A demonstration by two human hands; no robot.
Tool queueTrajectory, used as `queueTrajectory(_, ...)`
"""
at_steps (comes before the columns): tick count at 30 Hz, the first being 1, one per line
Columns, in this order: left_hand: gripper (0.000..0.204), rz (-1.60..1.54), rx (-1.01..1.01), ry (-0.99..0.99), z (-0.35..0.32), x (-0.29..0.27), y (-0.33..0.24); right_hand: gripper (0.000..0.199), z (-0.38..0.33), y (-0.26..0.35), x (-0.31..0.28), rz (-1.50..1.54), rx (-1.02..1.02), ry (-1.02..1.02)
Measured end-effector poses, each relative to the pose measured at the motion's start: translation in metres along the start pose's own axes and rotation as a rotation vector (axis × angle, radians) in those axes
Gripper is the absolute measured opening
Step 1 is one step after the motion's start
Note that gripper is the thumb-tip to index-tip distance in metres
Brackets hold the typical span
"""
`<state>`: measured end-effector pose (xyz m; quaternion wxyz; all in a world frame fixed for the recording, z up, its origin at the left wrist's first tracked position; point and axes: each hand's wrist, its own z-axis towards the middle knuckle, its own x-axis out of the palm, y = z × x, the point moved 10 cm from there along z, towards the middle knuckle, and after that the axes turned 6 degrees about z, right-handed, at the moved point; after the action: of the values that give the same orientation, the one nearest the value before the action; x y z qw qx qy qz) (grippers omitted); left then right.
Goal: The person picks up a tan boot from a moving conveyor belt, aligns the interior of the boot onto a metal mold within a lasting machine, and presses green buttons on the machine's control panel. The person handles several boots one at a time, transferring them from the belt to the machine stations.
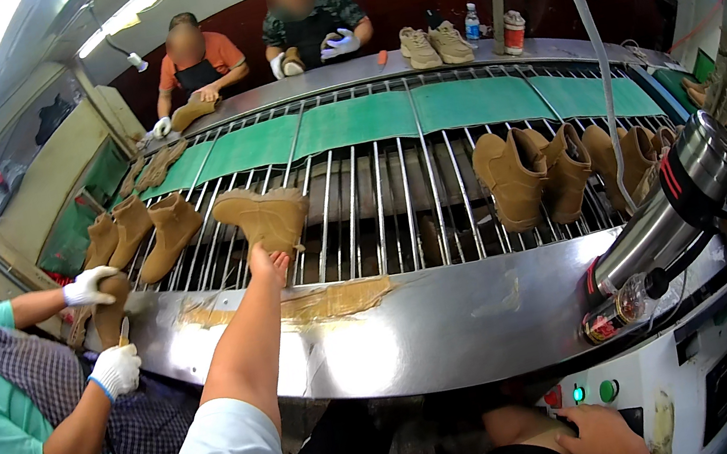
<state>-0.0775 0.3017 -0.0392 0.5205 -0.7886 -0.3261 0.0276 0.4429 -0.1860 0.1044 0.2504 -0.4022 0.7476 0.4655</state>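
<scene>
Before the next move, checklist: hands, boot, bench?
1. Left hand on tan boot: ok, at the shaft.
2. Boot sole up: ok.
3. Boot clear of metal bars: cannot tell.
4. Right hand off control panel: cannot tell, right hand overlaps it in view.
5. Co-worker's gloved hand apart from that boot: ok.
6. Bench edge smooth: not ok, wrinkled brown tape.

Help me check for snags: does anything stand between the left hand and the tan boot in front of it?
Nothing visible does. The left hand meets the sole-up tan boot directly, at its shaft; the nearest other boot stands to its left, out of the way.
</scene>
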Motion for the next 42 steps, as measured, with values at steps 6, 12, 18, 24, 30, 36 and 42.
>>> queueTrajectory(6, 0.044, -0.015, -0.104, -0.312, 0.026, -0.035, 0.023, 0.050, -0.003, -0.008, -0.006, 0.109, 0.103, 0.043)
queueTrajectory(12, 0.043, -0.141, 0.008, 0.051, 0.019, 0.026, -0.003, 0.049, -0.009, -0.011, -0.009, 0.095, 0.188, 0.064)
queueTrajectory(18, 0.037, 0.030, 0.065, 0.091, 0.077, 0.034, -0.073, 0.053, -0.006, -0.012, -0.002, -0.038, 0.023, 0.043)
queueTrajectory(24, 0.039, 0.668, 0.240, 0.008, -0.059, 0.080, -0.143, 0.056, -0.001, -0.004, 0.025, -0.055, 0.026, 0.135)
queueTrajectory(30, 0.039, 0.565, 0.181, 0.695, -0.290, 0.076, -0.095, 0.061, 0.025, -0.008, 0.039, 0.831, -0.028, -0.010)
queueTrajectory(36, 0.042, 0.445, -0.091, 0.988, -0.508, 0.031, -0.050, 0.073, -0.002, 0.128, 0.065, 2.075, -0.342, -0.099)
queueTrajectory(42, 0.041, 0.810, -0.155, 1.544, -0.622, -0.001, 0.062, 0.072, -0.116, 0.070, 0.123, 2.274, -0.165, -0.208)
